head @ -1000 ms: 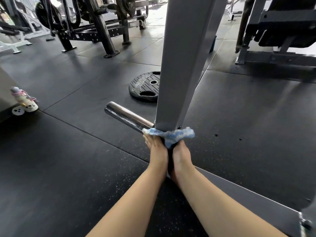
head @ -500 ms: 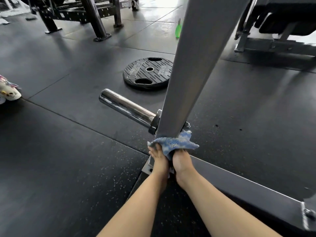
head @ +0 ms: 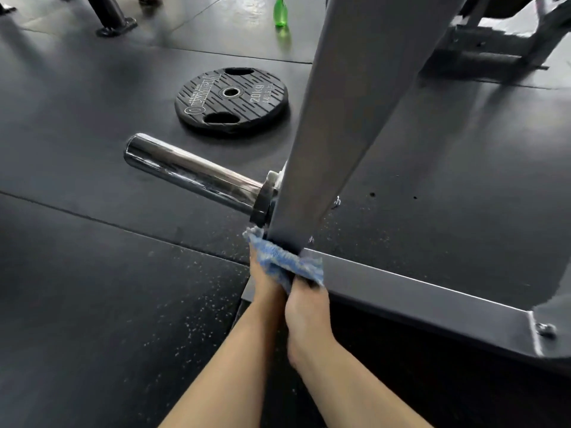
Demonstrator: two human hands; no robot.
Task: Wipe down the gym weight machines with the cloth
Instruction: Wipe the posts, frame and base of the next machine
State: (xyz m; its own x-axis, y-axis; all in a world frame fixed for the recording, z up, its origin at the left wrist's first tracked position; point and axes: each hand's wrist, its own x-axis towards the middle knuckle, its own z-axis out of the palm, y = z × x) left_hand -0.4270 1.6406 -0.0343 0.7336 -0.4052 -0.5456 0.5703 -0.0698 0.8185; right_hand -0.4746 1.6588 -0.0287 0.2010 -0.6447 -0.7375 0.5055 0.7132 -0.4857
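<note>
- Blue cloth (head: pixel 285 261): looped around the foot of the grey slanted post (head: pixel 346 118) of the weight machine, just where the post meets the grey base rail (head: pixel 417 298); wrapping it this way probably lets several faces of the post be rubbed in one pass.
- Left hand (head: pixel 265 284): on the left side of the post, fingers curled into the cloth and gripping its left end; the forearm runs up from the lower edge of the view, wrist about straight.
- Right hand (head: pixel 304 307): pressed close against the left hand, fingers closed on the cloth's right end, which bunches over the start of the base rail; fingertips are hidden under the fabric.
- Both forearms converge on the post, so the cloth seems to be held taut between the two hands, a grip suited to sliding it along the post or sawing it side to side.
- Chrome plate peg (head: pixel 191 174): projects leftward from the post just above the cloth, apart from both hands; not yet covered by the cloth.
- Black weight plate (head: pixel 231 100): flat on the rubber floor (head: pixel 92 304) beyond the peg; a green bottle (head: pixel 280 12) stands farther back.
</note>
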